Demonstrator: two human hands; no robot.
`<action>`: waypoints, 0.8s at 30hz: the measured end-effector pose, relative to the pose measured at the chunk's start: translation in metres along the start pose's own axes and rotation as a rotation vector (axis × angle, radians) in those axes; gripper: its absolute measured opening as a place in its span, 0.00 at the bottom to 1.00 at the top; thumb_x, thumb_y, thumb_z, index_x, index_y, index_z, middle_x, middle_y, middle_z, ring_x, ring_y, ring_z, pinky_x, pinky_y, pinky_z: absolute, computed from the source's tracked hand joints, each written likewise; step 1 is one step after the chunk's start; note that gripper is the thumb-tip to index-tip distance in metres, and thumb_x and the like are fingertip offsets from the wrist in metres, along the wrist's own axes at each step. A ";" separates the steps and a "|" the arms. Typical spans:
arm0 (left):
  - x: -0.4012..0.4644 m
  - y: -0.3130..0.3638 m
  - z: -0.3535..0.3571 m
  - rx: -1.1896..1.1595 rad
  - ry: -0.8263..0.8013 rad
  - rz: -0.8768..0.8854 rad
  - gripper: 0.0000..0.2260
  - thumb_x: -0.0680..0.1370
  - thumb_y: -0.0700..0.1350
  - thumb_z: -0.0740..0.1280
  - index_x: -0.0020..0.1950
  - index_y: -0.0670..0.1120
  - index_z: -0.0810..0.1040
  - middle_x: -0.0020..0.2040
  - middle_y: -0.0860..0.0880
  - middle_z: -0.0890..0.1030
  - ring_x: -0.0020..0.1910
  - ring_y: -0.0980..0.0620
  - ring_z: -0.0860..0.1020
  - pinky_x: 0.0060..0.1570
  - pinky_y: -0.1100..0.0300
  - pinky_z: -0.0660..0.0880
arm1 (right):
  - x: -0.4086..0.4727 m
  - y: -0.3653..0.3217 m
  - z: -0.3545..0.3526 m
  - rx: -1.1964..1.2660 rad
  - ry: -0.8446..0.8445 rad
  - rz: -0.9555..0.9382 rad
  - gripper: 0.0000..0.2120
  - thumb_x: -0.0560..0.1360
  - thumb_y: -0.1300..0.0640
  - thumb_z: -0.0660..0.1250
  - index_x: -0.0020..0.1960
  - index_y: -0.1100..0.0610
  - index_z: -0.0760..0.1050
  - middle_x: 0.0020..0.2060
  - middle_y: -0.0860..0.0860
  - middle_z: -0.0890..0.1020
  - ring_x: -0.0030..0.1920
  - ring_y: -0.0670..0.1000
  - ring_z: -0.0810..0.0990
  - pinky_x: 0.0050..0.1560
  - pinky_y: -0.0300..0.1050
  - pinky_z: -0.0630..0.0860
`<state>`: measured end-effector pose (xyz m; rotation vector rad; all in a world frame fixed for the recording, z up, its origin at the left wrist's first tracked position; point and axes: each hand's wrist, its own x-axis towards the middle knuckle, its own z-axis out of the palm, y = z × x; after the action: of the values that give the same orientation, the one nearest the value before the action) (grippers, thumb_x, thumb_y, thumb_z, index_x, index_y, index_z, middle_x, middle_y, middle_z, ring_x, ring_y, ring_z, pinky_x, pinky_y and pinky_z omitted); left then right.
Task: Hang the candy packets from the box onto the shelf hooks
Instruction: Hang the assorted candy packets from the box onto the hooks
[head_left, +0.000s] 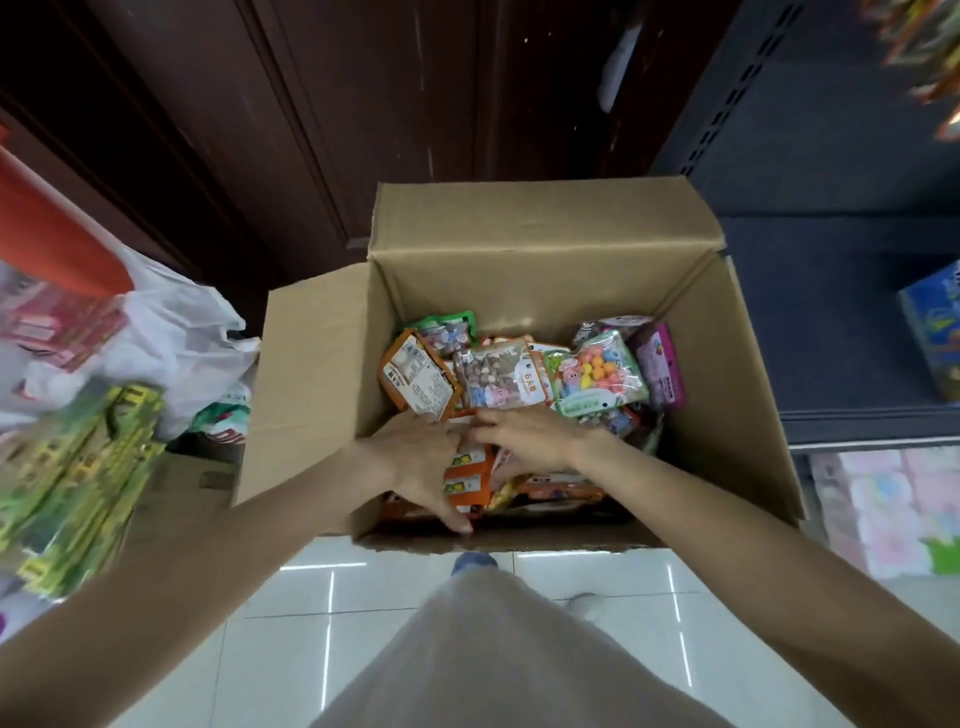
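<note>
1. Left hand (415, 457): reaching down into the box, fingers spread and lying along a stack of orange packets (467, 478) at the near side; whether it is gripping or only pressing them, I cannot tell.
2. Right hand (524, 439): lying just beside the left, the two nearly touching, palm down over the same stack, fingertips hidden among the packets; grip not discernible.
3. Candy packets (597, 379): lying loose and jumbled in the bottom of the box, some orange-backed, some clear-fronted showing coloured sweets; none lifted out yet.
4. Cardboard box (727, 415): standing open on the tiled floor (291, 649), flaps raised, in front of the person.
5. Shelf unit (831, 156): dark, standing to the right of the box; hanging goods blurring at its top corner, hooks not clearly showing.
6. Step in hand, as judged: gathering a batch of matching packets. Next move is calling for a firm hold on the stack, lifting clear of the box wall, and finding each packet's hang-hole.
</note>
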<state>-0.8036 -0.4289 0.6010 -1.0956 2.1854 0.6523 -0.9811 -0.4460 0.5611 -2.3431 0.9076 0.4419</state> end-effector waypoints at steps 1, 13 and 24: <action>-0.001 0.001 0.002 -0.008 0.015 0.000 0.32 0.73 0.61 0.69 0.71 0.47 0.67 0.68 0.47 0.71 0.66 0.46 0.70 0.64 0.55 0.65 | -0.002 0.002 -0.001 0.008 0.022 -0.006 0.27 0.75 0.46 0.68 0.71 0.49 0.68 0.68 0.49 0.70 0.65 0.52 0.70 0.50 0.41 0.66; -0.001 -0.011 -0.010 -0.258 0.367 -0.101 0.12 0.80 0.53 0.63 0.53 0.45 0.78 0.48 0.44 0.81 0.53 0.43 0.78 0.45 0.54 0.71 | -0.024 0.018 -0.011 0.475 0.196 0.144 0.18 0.73 0.46 0.72 0.60 0.53 0.78 0.56 0.48 0.79 0.57 0.49 0.76 0.56 0.48 0.73; -0.025 0.020 -0.066 -1.673 0.916 0.215 0.07 0.79 0.36 0.62 0.52 0.42 0.79 0.42 0.53 0.85 0.41 0.57 0.82 0.43 0.65 0.78 | -0.118 -0.002 -0.083 1.094 0.889 0.177 0.38 0.67 0.47 0.72 0.71 0.40 0.58 0.73 0.43 0.62 0.74 0.46 0.60 0.74 0.48 0.60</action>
<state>-0.8270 -0.4479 0.6678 -2.1956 2.1055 2.7677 -1.0558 -0.4374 0.6845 -1.3489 1.2798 -0.9161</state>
